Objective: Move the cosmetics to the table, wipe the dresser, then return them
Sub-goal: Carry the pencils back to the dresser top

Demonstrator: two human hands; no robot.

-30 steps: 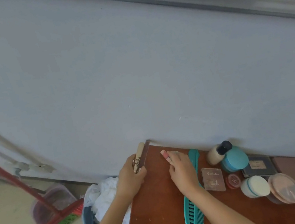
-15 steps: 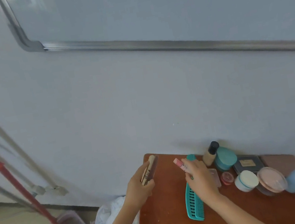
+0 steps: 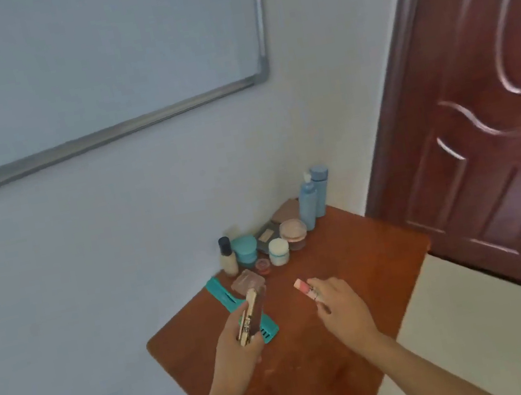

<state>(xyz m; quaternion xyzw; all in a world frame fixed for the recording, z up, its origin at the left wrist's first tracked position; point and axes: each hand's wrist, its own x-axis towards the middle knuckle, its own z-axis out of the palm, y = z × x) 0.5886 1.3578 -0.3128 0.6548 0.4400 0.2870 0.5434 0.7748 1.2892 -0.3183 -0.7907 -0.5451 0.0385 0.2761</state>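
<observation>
In the head view, the left hand [image 3: 234, 344] is hovering at lower centre with its fingers [image 3: 256, 341] clamped around slim tan and dark brown cosmetic sticks [image 3: 251, 314], which are tilting up over the teal comb [image 3: 233, 306] lying on the reddish-brown tabletop [image 3: 350, 258]. The right hand [image 3: 339, 308] is sitting just right of it above the tabletop, its fingers pinching a small pink tube [image 3: 304, 288]. Toward the middle of the frame, the remaining cosmetics [image 3: 278, 249] are clustering against the wall: a beige bottle with a dark cap, teal, white and pink jars, flat compacts and two pale blue bottles.
</observation>
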